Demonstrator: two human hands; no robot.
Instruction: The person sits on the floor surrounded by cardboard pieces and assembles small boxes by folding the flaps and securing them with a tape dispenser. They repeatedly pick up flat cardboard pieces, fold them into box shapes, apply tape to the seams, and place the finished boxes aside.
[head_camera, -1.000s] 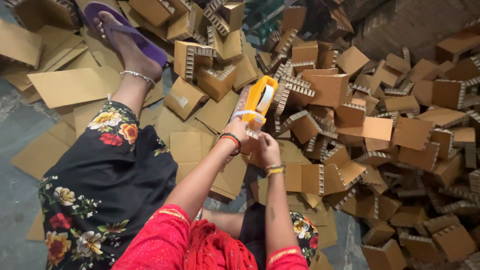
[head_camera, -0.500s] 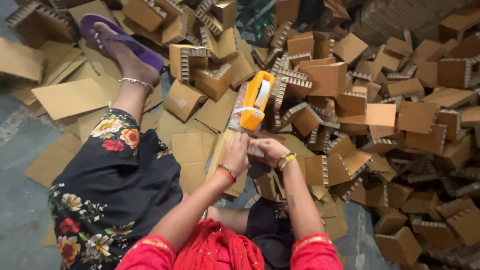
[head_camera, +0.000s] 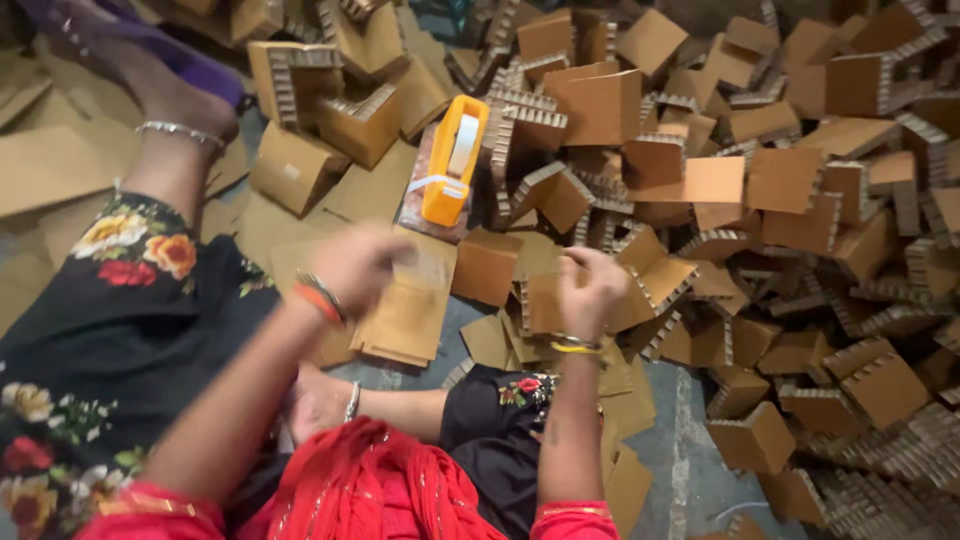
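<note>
The orange tape dispenser (head_camera: 452, 160) lies just above the centre of the frame on a flat cardboard piece, a white strip trailing off its left side. Below it, the left hand (head_camera: 362, 264) is blurred over a stack of flat cardboard sheets (head_camera: 410, 310); I cannot tell whether its fingers grip anything. Right of centre, the right hand (head_camera: 590, 290) has its fingers curled around a small cardboard piece (head_camera: 540, 300). Folded cardboard corner pieces (head_camera: 800, 200) pile across the right half
</note>
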